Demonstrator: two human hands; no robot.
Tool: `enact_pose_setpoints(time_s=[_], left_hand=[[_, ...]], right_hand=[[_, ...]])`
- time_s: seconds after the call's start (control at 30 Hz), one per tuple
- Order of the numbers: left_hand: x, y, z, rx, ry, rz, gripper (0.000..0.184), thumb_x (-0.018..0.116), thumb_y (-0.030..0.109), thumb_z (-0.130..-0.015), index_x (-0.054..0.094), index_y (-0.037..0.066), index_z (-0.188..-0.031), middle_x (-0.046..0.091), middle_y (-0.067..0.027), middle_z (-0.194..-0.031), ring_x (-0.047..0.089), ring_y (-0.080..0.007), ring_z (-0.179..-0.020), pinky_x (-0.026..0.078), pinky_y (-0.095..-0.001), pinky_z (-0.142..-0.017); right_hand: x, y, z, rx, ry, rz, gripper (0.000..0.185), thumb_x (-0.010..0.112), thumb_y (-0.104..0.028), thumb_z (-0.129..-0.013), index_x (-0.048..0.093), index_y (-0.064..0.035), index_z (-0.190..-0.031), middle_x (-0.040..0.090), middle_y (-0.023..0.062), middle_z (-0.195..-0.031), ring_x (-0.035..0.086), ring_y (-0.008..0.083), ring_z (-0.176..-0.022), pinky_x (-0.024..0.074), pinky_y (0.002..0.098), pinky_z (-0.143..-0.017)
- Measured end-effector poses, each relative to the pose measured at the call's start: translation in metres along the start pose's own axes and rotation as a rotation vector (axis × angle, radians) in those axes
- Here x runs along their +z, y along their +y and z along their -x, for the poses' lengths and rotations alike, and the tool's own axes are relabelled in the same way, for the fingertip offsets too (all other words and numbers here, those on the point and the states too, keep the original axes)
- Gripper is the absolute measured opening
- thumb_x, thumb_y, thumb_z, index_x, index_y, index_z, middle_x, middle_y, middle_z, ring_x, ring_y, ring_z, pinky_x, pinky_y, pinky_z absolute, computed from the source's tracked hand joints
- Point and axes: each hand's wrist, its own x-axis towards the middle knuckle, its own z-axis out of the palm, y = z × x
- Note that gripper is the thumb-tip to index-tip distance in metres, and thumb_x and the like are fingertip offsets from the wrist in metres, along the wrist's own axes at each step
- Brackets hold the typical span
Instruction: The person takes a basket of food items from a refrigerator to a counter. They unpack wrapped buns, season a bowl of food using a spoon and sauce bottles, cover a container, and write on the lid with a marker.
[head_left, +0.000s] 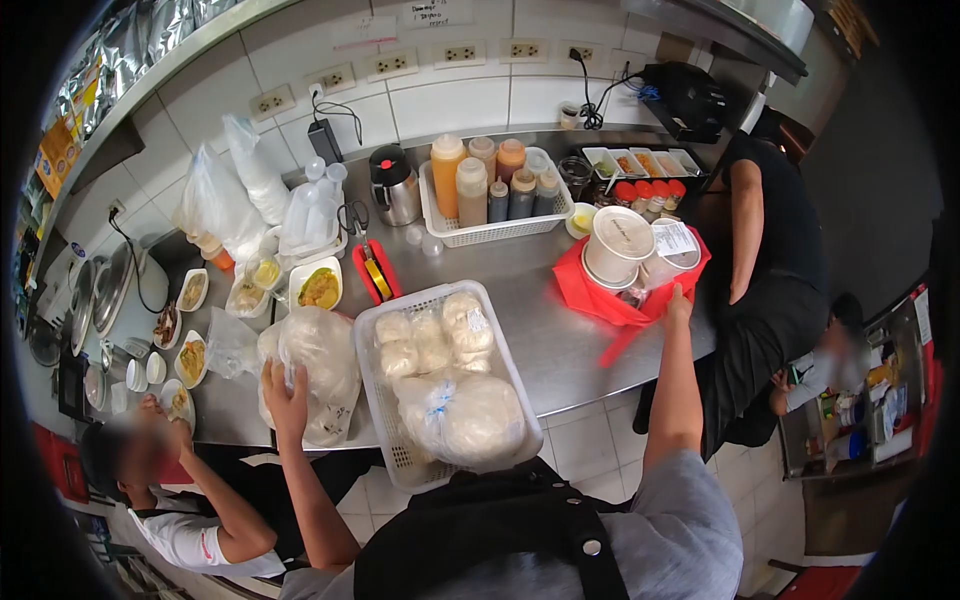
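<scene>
My left hand (285, 398) lies with fingers spread against a clear plastic bag (322, 355) of something pale, at the left of the steel table. Beside it is a white plastic basket (528, 425) with several wrapped pale portions and a large knotted bag (462, 415). My right hand (679, 306) grips the edge of a red plastic bag (590, 297) at the table's right side. Inside that bag sit lidded round tubs, among them a white-lidded tub (620, 236), and a printed paper slip (674, 238) lies on top. The fingertips of my right hand are partly hidden.
A basket of sauce bottles (470, 236) and a steel thermos (394, 188) stand at the back. Scissors (354, 218) and a red tape dispenser (376, 270) are near food bowls (320, 285). One person (225, 515) is at left, another (775, 230) at right.
</scene>
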Motion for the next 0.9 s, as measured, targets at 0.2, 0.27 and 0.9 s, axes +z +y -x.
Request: enact_pose_setpoints(time_s=[0.2, 0.27, 0.9], left_hand=[[0.002, 0.005, 0.002, -0.027, 0.015, -0.04, 0.044, 0.067, 0.03, -0.089, 0.058, 0.0, -0.121, 0.043, -0.0278, -0.139, 0.043, -0.0432, -0.127, 0.035, -0.045, -0.105], [0.003, 0.013, 0.002, -0.058, 0.009, -0.039, 0.044, 0.064, 0.034, -0.091, 0.059, 0.0, -0.119, 0.043, -0.0268, -0.141, 0.042, -0.0432, -0.128, 0.031, -0.0457, -0.108], [-0.007, 0.031, 0.015, -0.089, 0.018, 0.177, 0.029, 0.052, 0.019, -0.096, 0.064, -0.001, -0.113, 0.047, -0.0257, -0.14, 0.047, -0.0391, -0.127, 0.03, -0.0416, -0.109]], right_hand=[[0.001, -0.042, 0.258, -0.86, -0.633, 0.243, 0.026, 0.052, -0.022, -0.096, 0.06, 0.0023, -0.089, 0.061, 0.0187, -0.079, 0.057, 0.0319, -0.07, 0.0459, 0.042, -0.069], [0.001, -0.062, 0.335, -0.657, -1.043, 0.487, 0.039, 0.042, -0.032, -0.099, 0.061, 0.0013, -0.095, 0.065, 0.0237, -0.084, 0.063, 0.0403, -0.082, 0.0489, 0.0468, -0.075], [-0.013, -0.07, 0.232, -0.804, -0.696, 0.937, 0.028, 0.051, -0.03, -0.096, 0.056, -0.0026, -0.101, 0.068, 0.0221, -0.085, 0.065, 0.0445, -0.078, 0.0507, 0.0522, -0.068]])
